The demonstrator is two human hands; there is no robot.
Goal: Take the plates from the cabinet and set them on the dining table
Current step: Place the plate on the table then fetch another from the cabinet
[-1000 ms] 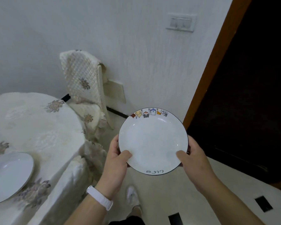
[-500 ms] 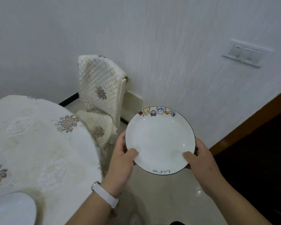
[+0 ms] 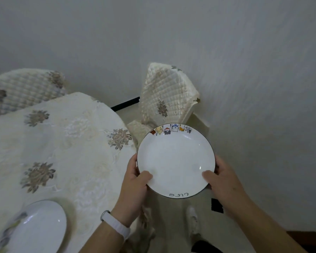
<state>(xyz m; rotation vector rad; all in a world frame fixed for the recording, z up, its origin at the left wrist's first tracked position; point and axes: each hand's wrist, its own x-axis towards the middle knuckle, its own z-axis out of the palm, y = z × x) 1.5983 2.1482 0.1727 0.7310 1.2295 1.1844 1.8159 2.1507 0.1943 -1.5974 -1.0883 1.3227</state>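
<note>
A white plate point(image 3: 175, 157) with a dark rim and small cartoon figures along its far edge is held level in front of me, just off the right edge of the dining table point(image 3: 66, 147). My left hand point(image 3: 135, 181) grips its left rim, thumb on top. My right hand point(image 3: 221, 179) grips the right rim the same way. A second white plate point(image 3: 38, 227) lies on the table near its front left edge.
The round table wears a cream cloth with grey flower patches. A chair with a quilted cover point(image 3: 164, 99) stands against the white wall behind the held plate. Another covered chair point(image 3: 24, 88) sits at the far left. Pale floor lies below.
The view has swung left and the table now fills the left side. The held plate has moved closer to the table's right edge. Both hands keep the same hold.
</note>
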